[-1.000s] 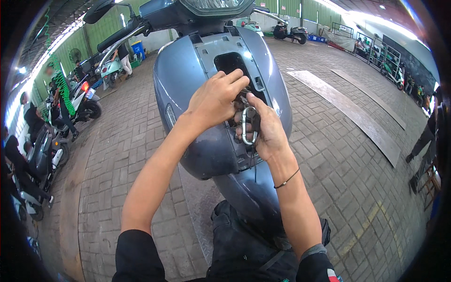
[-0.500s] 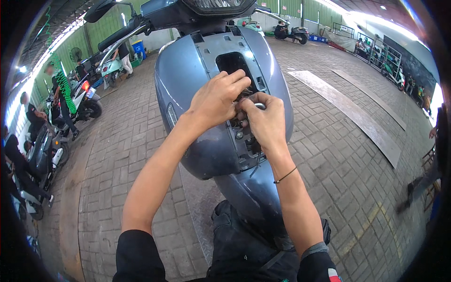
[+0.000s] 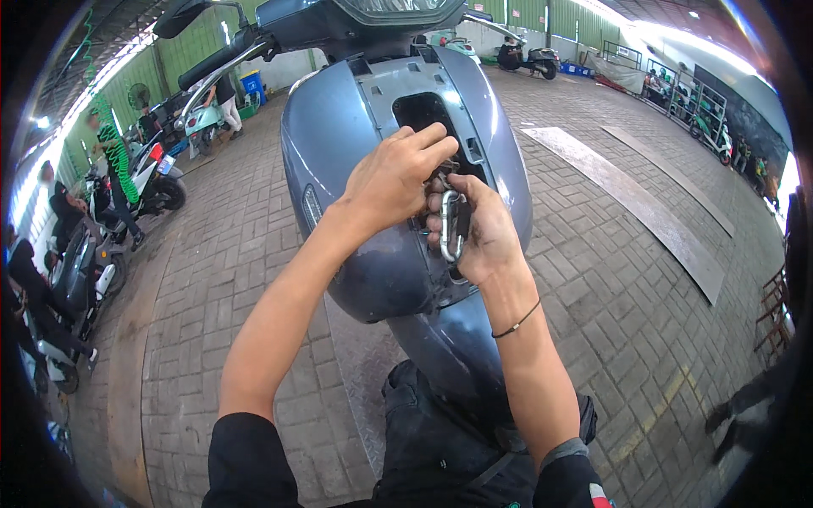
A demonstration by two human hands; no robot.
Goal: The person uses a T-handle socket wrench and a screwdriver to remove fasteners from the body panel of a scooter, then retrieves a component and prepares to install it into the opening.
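Observation:
A blue-grey scooter (image 3: pixel 326 110) stands before me with its front panel off, baring a dark recess (image 3: pixel 422 108) in the middle. Over that recess my left hand (image 3: pixel 398 173) is closed, its curled fingertips pinching something small that I cannot make out. My right hand (image 3: pixel 484 229) is closed just below and to the right, palm turned partly up. Lying across its fingers is a silver carabiner-shaped hook (image 3: pixel 447 229) with a black part along one side. The fingertips of both hands nearly meet at the hook's upper end. Parts behind the hands are hidden.
The scooter's handlebar (image 3: pixel 222 61) and mirror (image 3: pixel 179 17) jut out at the upper left. Flat metal plates (image 3: pixel 627 207) lie on the brick floor (image 3: pixel 584 296) to the right. Other scooters (image 3: pixel 161 179) and people stand at the left, beside a green coiled hose (image 3: pixel 114 148).
My right hand has rolled open toward me, bringing the silver hook into full view. My left hand has stayed nearly still. At the right edge, a person's legs have shifted.

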